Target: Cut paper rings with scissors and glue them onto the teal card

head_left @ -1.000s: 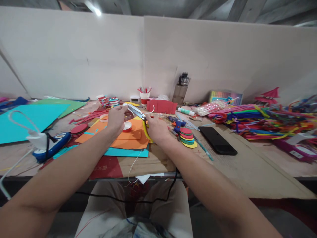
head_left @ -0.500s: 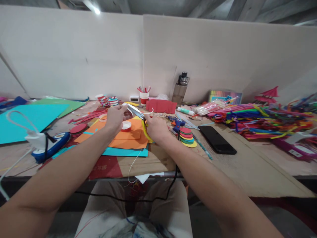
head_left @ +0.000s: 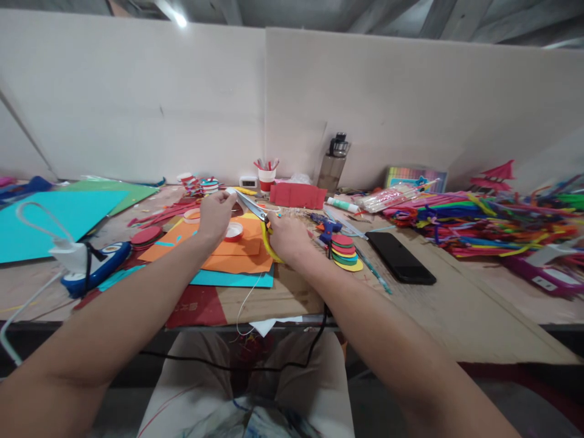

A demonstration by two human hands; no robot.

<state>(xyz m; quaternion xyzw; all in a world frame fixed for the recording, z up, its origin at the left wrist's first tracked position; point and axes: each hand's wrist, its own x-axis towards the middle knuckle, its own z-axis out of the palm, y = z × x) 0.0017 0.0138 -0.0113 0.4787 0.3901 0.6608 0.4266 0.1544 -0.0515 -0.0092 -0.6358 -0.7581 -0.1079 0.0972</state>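
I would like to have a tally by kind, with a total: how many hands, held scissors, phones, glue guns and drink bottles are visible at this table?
Hands, left hand and right hand: 2
Held scissors: 1
Phone: 1
Glue gun: 1
Drink bottle: 1
Total: 6

The white strip [head_left: 270, 210] by the scissors [head_left: 263, 216] has lost its upward curl.

Bright lamp [head_left: 180, 21] above pale wall [head_left: 137, 97]
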